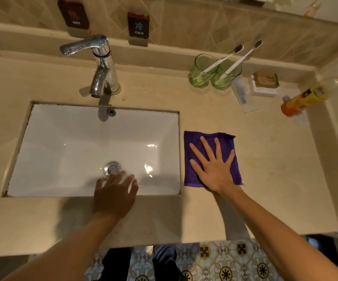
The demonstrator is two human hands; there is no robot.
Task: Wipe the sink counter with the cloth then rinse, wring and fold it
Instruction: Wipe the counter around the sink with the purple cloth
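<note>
Square purple microfibre cloth (208,142) flat on beige stone desk (265,159), just right of white rectangular sink basin (72,142). Right hand (214,167) pressed on it, fingers splayed wide. Left hand (114,191) empty, loosely spread over basin's near rim. Unwiped desk mostly beyond and rightward.

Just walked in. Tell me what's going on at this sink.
A person is at a bathroom counter. Their right hand lies flat, fingers spread, on a folded purple cloth beside the basin, pressing it onto the counter. The left hand hangs over the basin's front edge near the drain, holding nothing. No water runs from the tap. Two green glasses with toothbrushes stand at the back.
</note>
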